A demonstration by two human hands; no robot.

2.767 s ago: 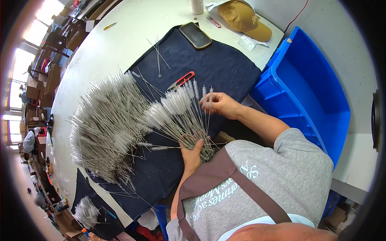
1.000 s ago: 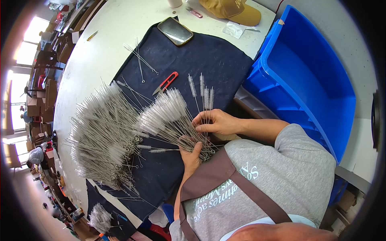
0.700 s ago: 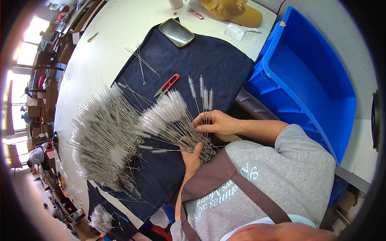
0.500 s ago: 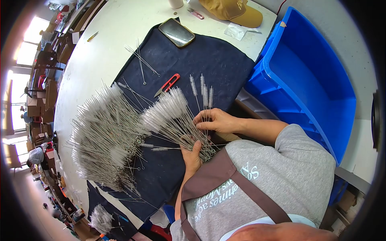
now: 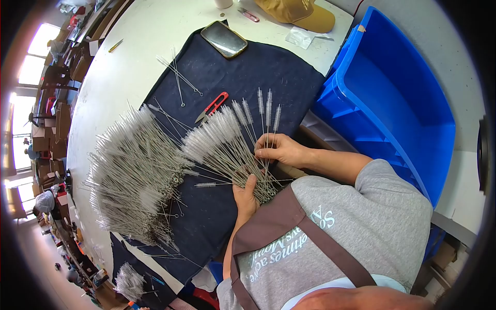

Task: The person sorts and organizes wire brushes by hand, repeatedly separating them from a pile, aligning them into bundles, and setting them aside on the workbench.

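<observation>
My left hand (image 5: 245, 197) grips the looped wire ends of a fanned bunch of thin white-bristled wire brushes (image 5: 214, 135) over a dark blue cloth (image 5: 268, 70). My right hand (image 5: 279, 150) pinches the stems of a few brushes (image 5: 267, 109) at the right side of the fan, their bristle tips pointing away from me. A large heap of the same brushes (image 5: 132, 173) lies on the cloth to the left of the held bunch.
Red-handled snips (image 5: 214, 106) and a few loose wires (image 5: 178, 77) lie on the cloth; a phone (image 5: 223, 39) sits at its far edge. A tan cap (image 5: 297, 13) is beyond. A blue plastic bin (image 5: 398, 98) stands at the right. Another small brush bundle (image 5: 128, 281) lies at lower left.
My right hand slid down from the brush tips to the stems near my left hand, then moved a few brushes outward to the right. The left hand kept its grip.
</observation>
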